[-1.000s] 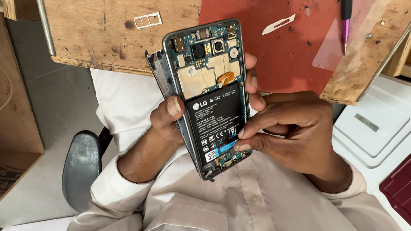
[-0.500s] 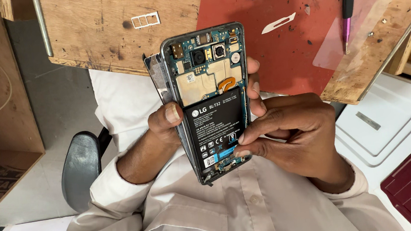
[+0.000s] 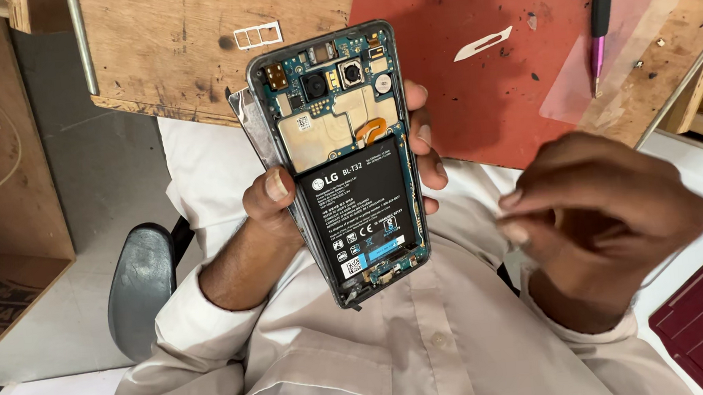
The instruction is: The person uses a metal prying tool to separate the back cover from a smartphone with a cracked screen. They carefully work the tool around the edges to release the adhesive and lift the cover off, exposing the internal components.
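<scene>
My left hand grips an opened smartphone with its back cover off, held upright in front of my chest. Its black battery, circuit board and camera modules face me. My thumb lies on the left edge and my fingers wrap the right edge. My right hand is blurred, off to the right of the phone and apart from it, with fingers curled together. I cannot tell whether anything small is pinched in them.
A wooden bench with a red mat lies ahead. On it are a SIM tray, a small white blade-shaped piece, a black and purple screwdriver and a clear plastic sheet. A dark stool seat sits at lower left.
My right hand has left the lower part of the phone and pulled away to the right. The left hand has kept hold of the phone, which has shifted slightly.
</scene>
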